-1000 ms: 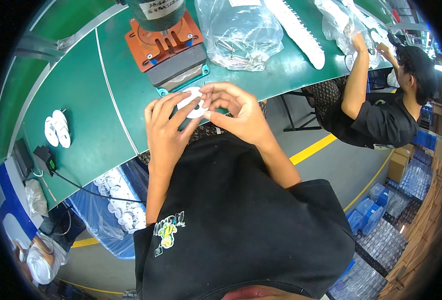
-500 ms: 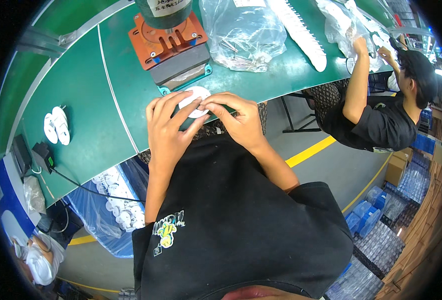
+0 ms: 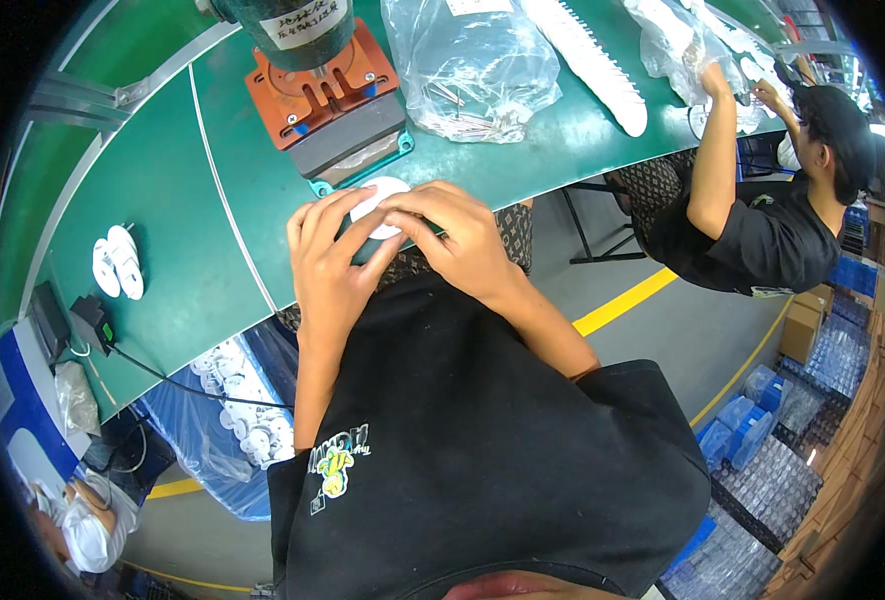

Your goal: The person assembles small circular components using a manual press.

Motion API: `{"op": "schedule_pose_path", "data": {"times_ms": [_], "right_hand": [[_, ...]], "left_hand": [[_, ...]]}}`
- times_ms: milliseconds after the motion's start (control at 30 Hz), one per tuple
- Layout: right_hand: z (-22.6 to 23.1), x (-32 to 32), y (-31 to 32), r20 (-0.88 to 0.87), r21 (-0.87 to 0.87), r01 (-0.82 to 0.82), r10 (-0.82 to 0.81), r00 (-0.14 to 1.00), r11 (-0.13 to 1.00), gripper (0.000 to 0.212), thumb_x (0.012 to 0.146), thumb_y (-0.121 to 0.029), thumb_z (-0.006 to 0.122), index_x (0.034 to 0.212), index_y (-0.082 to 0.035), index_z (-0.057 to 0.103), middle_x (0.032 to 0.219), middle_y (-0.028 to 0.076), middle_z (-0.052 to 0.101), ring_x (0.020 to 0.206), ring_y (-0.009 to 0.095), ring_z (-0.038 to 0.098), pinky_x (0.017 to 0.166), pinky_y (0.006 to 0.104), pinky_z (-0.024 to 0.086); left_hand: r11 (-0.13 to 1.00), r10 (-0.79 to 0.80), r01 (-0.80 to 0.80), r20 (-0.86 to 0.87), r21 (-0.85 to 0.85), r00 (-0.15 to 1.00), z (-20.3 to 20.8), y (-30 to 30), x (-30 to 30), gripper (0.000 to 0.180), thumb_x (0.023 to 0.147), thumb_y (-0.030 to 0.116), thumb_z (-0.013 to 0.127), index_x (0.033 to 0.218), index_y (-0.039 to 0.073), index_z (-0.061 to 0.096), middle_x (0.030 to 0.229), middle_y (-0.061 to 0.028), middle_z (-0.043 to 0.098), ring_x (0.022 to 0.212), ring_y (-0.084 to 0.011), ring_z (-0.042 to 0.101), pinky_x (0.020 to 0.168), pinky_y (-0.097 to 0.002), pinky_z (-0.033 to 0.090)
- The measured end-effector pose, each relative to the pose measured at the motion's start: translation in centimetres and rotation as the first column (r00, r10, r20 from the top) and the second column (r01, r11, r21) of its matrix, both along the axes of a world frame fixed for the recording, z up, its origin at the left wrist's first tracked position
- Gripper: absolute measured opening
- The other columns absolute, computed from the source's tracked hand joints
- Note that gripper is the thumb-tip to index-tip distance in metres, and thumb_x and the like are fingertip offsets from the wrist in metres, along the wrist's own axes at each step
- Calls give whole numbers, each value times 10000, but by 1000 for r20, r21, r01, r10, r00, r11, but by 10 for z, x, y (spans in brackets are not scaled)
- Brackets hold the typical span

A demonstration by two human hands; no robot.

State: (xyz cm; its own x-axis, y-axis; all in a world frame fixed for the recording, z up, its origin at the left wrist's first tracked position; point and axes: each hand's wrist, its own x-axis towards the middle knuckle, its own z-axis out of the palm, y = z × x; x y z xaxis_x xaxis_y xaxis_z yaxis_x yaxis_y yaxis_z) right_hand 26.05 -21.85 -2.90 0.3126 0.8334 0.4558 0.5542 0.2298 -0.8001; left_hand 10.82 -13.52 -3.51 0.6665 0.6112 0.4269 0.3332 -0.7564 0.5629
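Observation:
A round white plastic disc point(image 3: 391, 187) is held between my two hands, just off the near edge of the green table. My left hand point(image 3: 328, 240) grips its left side, with the fingers bent over the rim and the thumb below. From the right, my right hand point(image 3: 453, 232) pinches the disc with thumb and forefinger close together. The fingers cover much of the disc, and whether a smaller part sits between the fingertips cannot be made out. Directly beyond the hands stands a bench machine point(image 3: 323, 85) with an orange plate and a dark block at its front.
On the green table point(image 3: 178, 215) are a clear bag of metal pins point(image 3: 473, 85), a long white strip of parts point(image 3: 593, 70) and white pieces point(image 3: 118, 262). A blue-lined bin of white parts point(image 3: 248, 400) stands lower left. At right a co-worker point(image 3: 753, 225) handles a bag.
My right hand has shifted slightly left and its fingers reach further over the disc. My left hand keeps its grip. The whole view has shifted a little.

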Motion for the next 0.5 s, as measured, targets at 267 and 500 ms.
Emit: {"op": "schedule_pose_path", "data": {"times_ms": [267, 500], "right_hand": [[-6, 7, -4, 287, 82, -84, 57, 956, 993, 186, 799, -98, 748, 955, -23, 680, 912, 88, 674, 867, 288, 644, 721, 402, 490], [-6, 21, -28, 133, 133, -33, 16, 991, 991, 380, 851, -92, 723, 1211, -1, 644, 1103, 140, 676, 962, 275, 653, 877, 405, 524]], "left_hand": [[1000, -15, 15, -14, -14, 1000, 3, 0, 0, 317, 710, 174, 824, 1009, 93, 760, 1191, -32, 678, 1136, -233, 601, 1003, -416, 387], [1000, 7, -6, 167, -6, 986, 21, -1, -1, 306, 679, 113, 844, 973, 78, 765, 1081, -46, 717, 1077, -273, 641, 935, -432, 458]]}}
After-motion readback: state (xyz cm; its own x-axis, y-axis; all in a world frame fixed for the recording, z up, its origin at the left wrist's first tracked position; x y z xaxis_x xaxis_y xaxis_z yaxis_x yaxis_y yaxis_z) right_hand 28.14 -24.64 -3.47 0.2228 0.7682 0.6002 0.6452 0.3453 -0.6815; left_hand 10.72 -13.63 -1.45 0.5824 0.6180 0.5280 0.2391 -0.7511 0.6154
